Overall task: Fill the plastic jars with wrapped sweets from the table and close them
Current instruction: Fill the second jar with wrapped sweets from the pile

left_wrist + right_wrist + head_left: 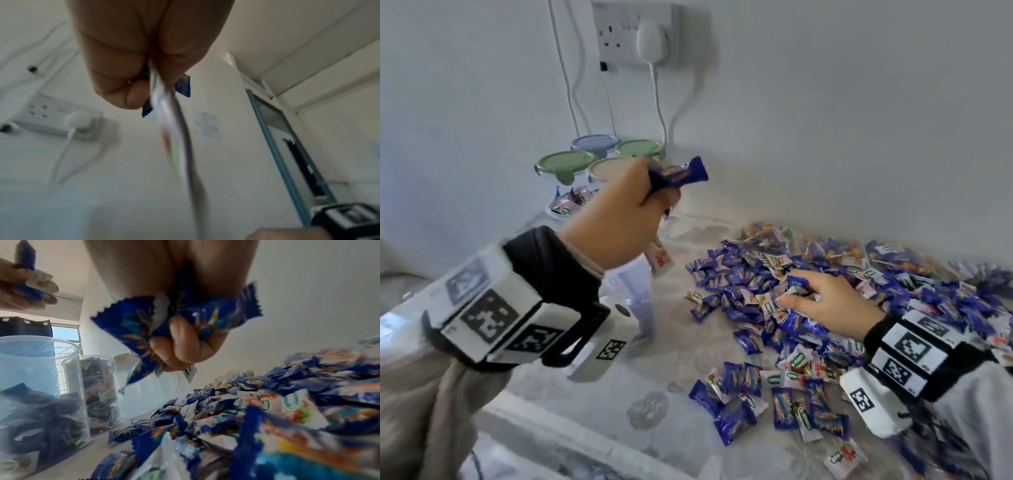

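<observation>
Blue and white wrapped sweets [784,387] lie scattered thick over the near and right part of the table [571,404], and the right hand [822,305] is down among them, its fingers curled round a bunch of blue wrappers, as the right wrist view shows plainly. To its left and higher up, the left hand [619,212] is closed in a fist round several sweets: a blue one [678,174] sticks out of the top, pointing right and slightly up, and a white one [659,258] hangs from the bottom of the fist. Directly below that hand stands an open clear jar [635,294], upright, already holding some sweets to judge from the right wrist view; the hanging white sweet sits just above its mouth. That is the relation the next move seems to turn on: the left hand is the nearer one to the jar and almost straight over it, so loosening the fist should drop its load in, while the right hand's bunch lies well to the right and would have to travel left and up over the rim. Farther back, against the wall, stand four more jars with lids [566,164] on, green, blue and pale, at least one showing sweets inside. Above them a white plug [652,42] sits in a wall socket.
</observation>
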`<act>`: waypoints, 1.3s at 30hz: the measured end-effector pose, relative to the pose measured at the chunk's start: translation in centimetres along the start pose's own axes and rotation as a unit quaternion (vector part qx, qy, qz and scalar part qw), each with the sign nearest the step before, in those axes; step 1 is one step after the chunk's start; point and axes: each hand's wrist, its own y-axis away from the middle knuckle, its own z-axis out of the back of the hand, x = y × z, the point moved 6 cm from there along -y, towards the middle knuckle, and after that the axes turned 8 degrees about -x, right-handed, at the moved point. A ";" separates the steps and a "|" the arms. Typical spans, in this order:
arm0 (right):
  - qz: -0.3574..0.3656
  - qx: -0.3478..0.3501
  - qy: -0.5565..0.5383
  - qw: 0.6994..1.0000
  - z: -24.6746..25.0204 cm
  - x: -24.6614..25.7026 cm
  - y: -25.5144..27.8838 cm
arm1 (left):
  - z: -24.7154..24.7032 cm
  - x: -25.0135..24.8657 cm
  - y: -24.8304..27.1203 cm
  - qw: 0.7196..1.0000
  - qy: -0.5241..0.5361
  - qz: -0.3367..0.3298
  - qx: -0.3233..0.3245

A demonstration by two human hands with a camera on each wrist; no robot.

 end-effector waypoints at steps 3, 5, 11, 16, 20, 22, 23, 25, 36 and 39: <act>0.012 0.005 -0.003 1.000 -0.6 1.0 -0.5 | 2.1 2.9 -1.3 0.998 -0.058 0.002 -0.039; 0.024 0.010 -0.020 0.999 -0.9 1.6 -1.0 | 2.7 4.8 -1.6 0.992 -0.112 0.020 -0.047; 0.049 0.013 -0.025 0.998 -1.5 2.4 -2.3 | 2.6 8.0 -0.4 0.944 -0.319 0.042 0.073; 0.080 0.009 -0.044 0.996 -1.2 3.9 -3.2 | 2.1 6.8 0.8 0.951 -0.286 0.042 0.107; 0.131 -0.004 -0.059 0.990 0.0 7.1 -4.0 | 3.1 7.3 1.9 0.978 -0.189 0.064 0.063; 0.160 -0.007 -0.080 0.984 0.8 9.9 -4.0 | 3.8 7.9 2.9 0.983 -0.167 0.073 0.036; 0.176 -0.005 -0.095 0.980 1.2 11.6 -4.0 | 4.1 8.4 3.5 0.983 -0.158 0.084 0.028; 0.219 0.000 -0.118 0.969 1.8 14.9 -4.1 | 4.3 9.3 4.5 0.984 -0.141 0.106 0.018; 0.438 0.029 0.033 0.898 -3.1 27.7 -5.7 | 4.3 11.7 6.1 0.991 0.038 0.122 -0.030; 0.447 0.066 0.115 0.885 -5.0 27.8 -5.9 | 4.2 11.7 6.1 0.989 0.069 0.122 -0.039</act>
